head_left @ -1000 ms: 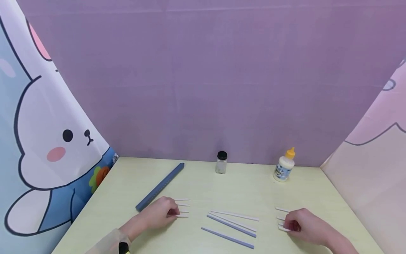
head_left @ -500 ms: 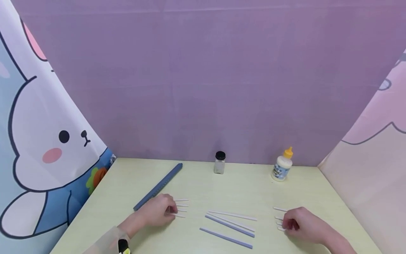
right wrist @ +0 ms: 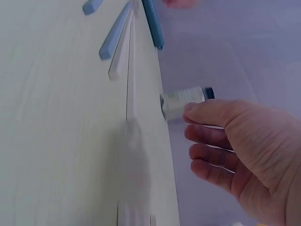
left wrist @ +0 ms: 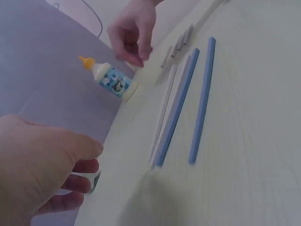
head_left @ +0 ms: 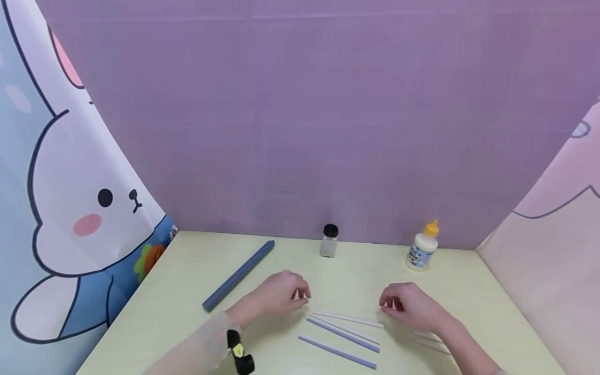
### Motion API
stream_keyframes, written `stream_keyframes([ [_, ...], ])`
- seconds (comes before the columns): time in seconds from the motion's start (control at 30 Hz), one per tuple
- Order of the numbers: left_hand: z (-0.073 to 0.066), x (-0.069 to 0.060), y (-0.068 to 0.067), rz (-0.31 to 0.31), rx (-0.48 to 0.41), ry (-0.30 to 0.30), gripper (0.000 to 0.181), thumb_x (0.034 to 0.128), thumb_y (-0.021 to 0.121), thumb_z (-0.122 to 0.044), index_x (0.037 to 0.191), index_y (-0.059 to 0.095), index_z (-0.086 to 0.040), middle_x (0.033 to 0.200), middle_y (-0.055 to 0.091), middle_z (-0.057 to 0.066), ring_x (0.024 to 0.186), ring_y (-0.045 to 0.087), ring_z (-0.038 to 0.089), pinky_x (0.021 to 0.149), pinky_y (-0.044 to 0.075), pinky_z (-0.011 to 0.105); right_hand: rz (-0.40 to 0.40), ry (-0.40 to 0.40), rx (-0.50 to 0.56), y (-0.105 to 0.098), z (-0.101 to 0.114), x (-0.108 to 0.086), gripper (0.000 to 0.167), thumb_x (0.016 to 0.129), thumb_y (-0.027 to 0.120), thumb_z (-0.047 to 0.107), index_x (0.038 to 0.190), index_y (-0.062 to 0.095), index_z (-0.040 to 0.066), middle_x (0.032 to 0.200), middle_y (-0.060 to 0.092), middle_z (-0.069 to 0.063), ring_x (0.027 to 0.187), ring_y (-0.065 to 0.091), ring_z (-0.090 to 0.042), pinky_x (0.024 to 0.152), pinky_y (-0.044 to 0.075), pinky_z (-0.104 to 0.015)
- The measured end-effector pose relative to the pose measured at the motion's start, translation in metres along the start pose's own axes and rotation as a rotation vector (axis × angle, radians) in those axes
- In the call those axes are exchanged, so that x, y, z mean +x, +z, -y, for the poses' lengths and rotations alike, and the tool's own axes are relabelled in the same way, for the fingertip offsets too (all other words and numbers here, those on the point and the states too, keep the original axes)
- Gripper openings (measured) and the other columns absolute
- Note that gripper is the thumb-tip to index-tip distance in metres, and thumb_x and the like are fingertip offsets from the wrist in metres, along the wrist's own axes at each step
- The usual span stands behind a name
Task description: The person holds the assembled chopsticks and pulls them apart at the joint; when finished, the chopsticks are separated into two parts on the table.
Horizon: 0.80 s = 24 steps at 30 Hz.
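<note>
Over the table my left hand (head_left: 279, 294) hovers with loosely bent fingers, holding nothing. Opposite it my right hand (head_left: 407, 306) is also raised and holds nothing, as the right wrist view of the hand (right wrist: 244, 150) confirms. Between and below the hands lie two long white sticks (head_left: 349, 319) and two long blue sticks (head_left: 337, 352). One blue stick lies close against the white ones, while the other is apart, nearer the front. Several short white sticks (left wrist: 167, 56) lie beyond the long ones, partly covered by my right forearm in the head view. The short sticks at left are hidden there.
A dark blue bar (head_left: 238, 276) slants across the table's left side. At the back stand a small clear jar (head_left: 329, 246) with a black lid and a white glue bottle (head_left: 422, 252) with a yellow nozzle. A purple cloth (head_left: 300, 130) hangs behind the table (head_left: 375, 276).
Both hands have left the short white sticks at the two sides and moved inward and away from me. The long sticks lie in the same arrangement.
</note>
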<state>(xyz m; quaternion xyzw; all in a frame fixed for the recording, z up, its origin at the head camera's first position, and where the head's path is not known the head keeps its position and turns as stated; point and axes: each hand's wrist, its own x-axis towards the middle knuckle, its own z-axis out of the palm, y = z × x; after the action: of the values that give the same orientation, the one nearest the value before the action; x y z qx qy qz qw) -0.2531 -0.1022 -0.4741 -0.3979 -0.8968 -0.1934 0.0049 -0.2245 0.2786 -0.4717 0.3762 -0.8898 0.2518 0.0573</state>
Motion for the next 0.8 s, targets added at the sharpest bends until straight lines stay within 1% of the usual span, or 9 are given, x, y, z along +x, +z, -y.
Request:
stream_keyframes([
  [0.1, -0.008, 0.017, 0.007, 0.020, -0.005, 0.028, 0.005, 0.0965, 0.075, -0.017, 0.097, 0.080, -0.018, 0.084, 0.073, -0.012, 0.066, 0.052, -0.006, 0.066, 0.045, 0.013, 0.049, 0.009, 0.042, 0.008, 0.005, 0.012, 0.013, 0.092, 0.078, 0.006, 0.093, 0.074, 0.018, 0.079, 0.062, 0.016, 0.069, 0.051, 0.009, 0.059, 0.049, -0.017],
  [0.17, -0.012, 0.027, 0.013, 0.038, -0.009, 0.038, 0.006, 0.0959, 0.075, -0.016, 0.096, 0.080, -0.018, 0.082, 0.072, -0.013, 0.066, 0.052, -0.006, 0.067, 0.045, 0.012, 0.080, 0.007, 0.066, 0.013, 0.008, 0.019, 0.011, 0.092, 0.078, 0.006, 0.094, 0.074, 0.017, 0.079, 0.063, 0.016, 0.069, 0.052, 0.008, 0.060, 0.050, -0.017],
  [0.33, -0.019, 0.043, 0.028, 0.084, -0.018, 0.033, 0.006, 0.0948, 0.076, -0.015, 0.094, 0.081, -0.019, 0.080, 0.072, -0.014, 0.068, 0.055, -0.007, 0.069, 0.044, 0.010, 0.112, -0.048, 0.078, 0.025, 0.013, 0.031, 0.011, 0.091, 0.079, 0.005, 0.092, 0.074, 0.014, 0.078, 0.064, 0.013, 0.068, 0.056, 0.005, 0.060, 0.050, -0.016],
  [0.43, -0.021, 0.047, 0.035, 0.109, -0.016, 0.025, 0.006, 0.0945, 0.077, -0.016, 0.092, 0.081, -0.020, 0.081, 0.073, -0.014, 0.070, 0.056, -0.008, 0.070, 0.045, 0.009, 0.139, -0.049, 0.076, 0.032, 0.015, 0.034, 0.012, 0.090, 0.080, 0.006, 0.092, 0.073, 0.015, 0.078, 0.064, 0.012, 0.069, 0.057, 0.004, 0.061, 0.049, -0.016],
  [0.6, -0.023, 0.047, 0.042, 0.142, -0.007, 0.010, 0.004, 0.0927, 0.080, -0.016, 0.090, 0.081, -0.020, 0.080, 0.072, -0.015, 0.071, 0.056, -0.010, 0.071, 0.046, 0.008, 0.204, 0.010, 0.083, 0.042, 0.018, 0.037, 0.015, 0.089, 0.081, 0.009, 0.088, 0.070, 0.019, 0.076, 0.062, 0.013, 0.069, 0.054, 0.005, 0.062, 0.048, -0.016],
  [0.7, -0.023, 0.047, 0.046, 0.150, 0.001, 0.000, 0.005, 0.0915, 0.082, -0.016, 0.090, 0.080, -0.021, 0.079, 0.070, -0.016, 0.071, 0.055, -0.009, 0.071, 0.045, 0.008, 0.223, 0.030, 0.073, 0.047, 0.019, 0.037, 0.018, 0.089, 0.081, 0.009, 0.086, 0.067, 0.020, 0.074, 0.059, 0.013, 0.067, 0.051, 0.005, 0.061, 0.047, -0.016],
  [0.8, -0.023, 0.047, 0.048, 0.145, 0.012, -0.005, 0.006, 0.0911, 0.082, -0.016, 0.090, 0.080, -0.022, 0.078, 0.069, -0.017, 0.071, 0.054, -0.009, 0.071, 0.045, 0.009, 0.229, 0.040, 0.059, 0.050, 0.020, 0.038, 0.020, 0.090, 0.079, 0.007, 0.085, 0.066, 0.020, 0.074, 0.056, 0.015, 0.066, 0.049, 0.006, 0.061, 0.046, -0.016],
])
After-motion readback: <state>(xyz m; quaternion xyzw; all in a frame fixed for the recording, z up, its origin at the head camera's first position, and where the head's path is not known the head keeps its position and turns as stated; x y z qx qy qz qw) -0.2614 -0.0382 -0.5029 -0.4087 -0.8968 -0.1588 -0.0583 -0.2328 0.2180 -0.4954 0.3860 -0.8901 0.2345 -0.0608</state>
